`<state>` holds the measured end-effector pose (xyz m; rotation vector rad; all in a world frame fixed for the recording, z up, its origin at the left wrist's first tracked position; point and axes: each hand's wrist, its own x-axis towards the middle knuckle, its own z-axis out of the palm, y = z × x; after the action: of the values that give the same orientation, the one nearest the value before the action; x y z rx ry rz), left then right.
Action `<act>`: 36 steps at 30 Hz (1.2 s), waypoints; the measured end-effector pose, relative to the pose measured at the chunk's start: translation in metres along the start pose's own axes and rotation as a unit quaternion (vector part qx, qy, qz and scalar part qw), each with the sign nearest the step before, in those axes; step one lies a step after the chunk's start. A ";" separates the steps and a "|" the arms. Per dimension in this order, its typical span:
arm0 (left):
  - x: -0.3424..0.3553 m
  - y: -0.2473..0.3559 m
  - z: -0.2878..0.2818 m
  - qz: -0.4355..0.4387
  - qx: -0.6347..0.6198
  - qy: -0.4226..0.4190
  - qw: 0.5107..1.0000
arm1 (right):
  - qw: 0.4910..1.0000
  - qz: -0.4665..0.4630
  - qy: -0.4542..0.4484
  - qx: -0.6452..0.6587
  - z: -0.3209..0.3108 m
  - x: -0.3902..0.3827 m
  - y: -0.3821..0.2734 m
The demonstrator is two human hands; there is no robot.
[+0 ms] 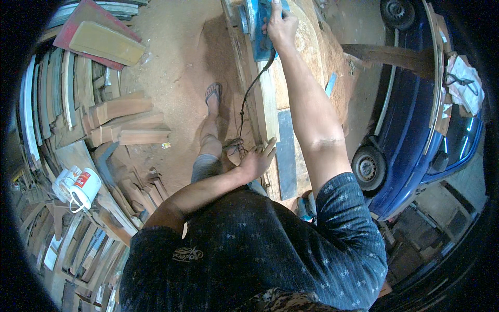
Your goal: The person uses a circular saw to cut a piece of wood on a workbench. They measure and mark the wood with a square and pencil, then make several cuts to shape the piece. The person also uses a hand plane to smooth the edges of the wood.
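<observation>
At the far end of the workbench, my right hand [281,30] is closed round a blue corded power tool [263,44]. The tool's exact kind is hard to make out because the picture's top edge cuts it off. Beneath it runs a long pale wooden board [268,106]. Closer to my body, my left hand [257,163] has its fingers stretched out, with the fingertips against the near part of the board. A black power cord [244,101] trails from the tool down to a tangle beside my left hand.
The workbench [306,67] carries sawdust and a dark flat strip [286,151]. Stacked timber [127,122] and white buckets [84,187] stand at left. A red and yellow panel [106,44] lies at the far left. To the right, a blue car [403,135] is parked beyond a wooden post [390,56].
</observation>
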<state>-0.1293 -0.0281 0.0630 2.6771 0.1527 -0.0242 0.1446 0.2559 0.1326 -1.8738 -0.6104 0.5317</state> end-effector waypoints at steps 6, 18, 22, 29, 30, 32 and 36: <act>0.000 -0.008 -0.005 -0.010 -0.159 0.045 0.986 | 0.993 -0.087 0.063 -0.047 -0.002 0.008 0.020; 0.017 -0.070 -0.021 -0.394 -0.464 0.039 0.792 | 0.967 0.191 0.165 0.013 -0.249 -0.310 0.054; 0.057 -0.035 0.021 -0.391 -0.382 -0.016 0.837 | 0.907 0.298 0.296 0.035 -0.306 -0.367 0.115; 0.080 0.000 0.038 -0.509 -0.399 0.079 0.758 | 0.854 0.259 0.443 0.092 -0.340 -0.422 0.231; 0.075 -0.002 0.026 -0.477 -0.392 0.057 0.785 | 0.857 0.236 0.448 0.093 -0.340 -0.437 0.256; 0.045 -0.012 0.007 -0.441 -0.357 0.061 0.821 | 0.837 0.283 0.467 -0.044 -0.334 -0.439 0.285; -0.047 -0.040 -0.036 -0.424 -0.340 0.117 0.831 | 0.784 0.180 0.468 -0.367 -0.337 -0.386 0.231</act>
<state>-0.1809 0.0188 0.0791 1.7047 1.1748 0.0690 0.0928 -0.3000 0.0686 -2.6668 0.2907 -0.5351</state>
